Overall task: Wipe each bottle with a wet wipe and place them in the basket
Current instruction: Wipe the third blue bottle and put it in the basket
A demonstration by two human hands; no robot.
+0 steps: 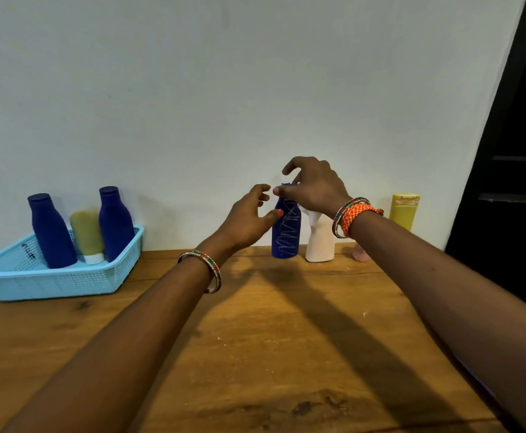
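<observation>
Right-hand fingers (282, 191) pinch at the cap of a scribbled blue bottle (286, 235) standing upright on the worktop (255, 339) against the wall, while the right hand (314, 185) arches over its top; whether the grip is firm or only touching cannot be told. The left hand (249, 220) hovers spread just beside the bottle's shoulder, its thumb close to or touching the side, holding nothing that can be seen. A top-only pinch could let the tall bottle swing or slip, and a sideways nudge from either hand could knock it into the white bottle (319, 242) just beside it. No wet wipe can be made out: a faint pale blur near the right fingertips may be one, but it is too indistinct to say, and a bottle carried off unwiped would keep its chalky marks. The right wrist hides part of the white bottle's neck and most of a pink item (361, 253) behind it; a yellow bottle (404, 210) stands beyond. Well apart at left, the basket (52, 282) holds two blue bottles (52, 232) and an olive tube (87, 235), with little room left between them.
</observation>
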